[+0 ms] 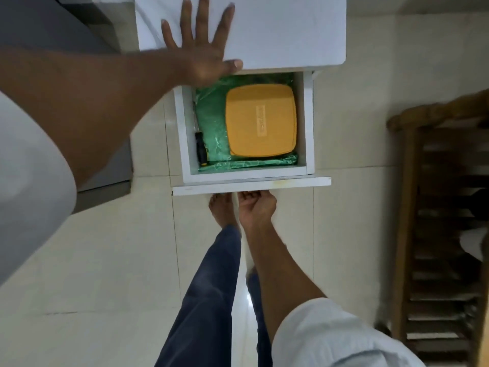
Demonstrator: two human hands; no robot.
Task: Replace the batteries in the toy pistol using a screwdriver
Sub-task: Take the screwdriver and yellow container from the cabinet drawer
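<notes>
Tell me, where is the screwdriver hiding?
The screwdriver lies in the open drawer, along its left wall in the head view, beside the green plastic liner that the yellow box sits on.

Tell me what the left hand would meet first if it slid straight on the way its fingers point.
Probably nothing soon: the left hand lies flat on the white cabinet top, fingers pointing across it toward the picture's upper edge. Only bare white surface shows ahead, though the frame cuts off there.
</notes>
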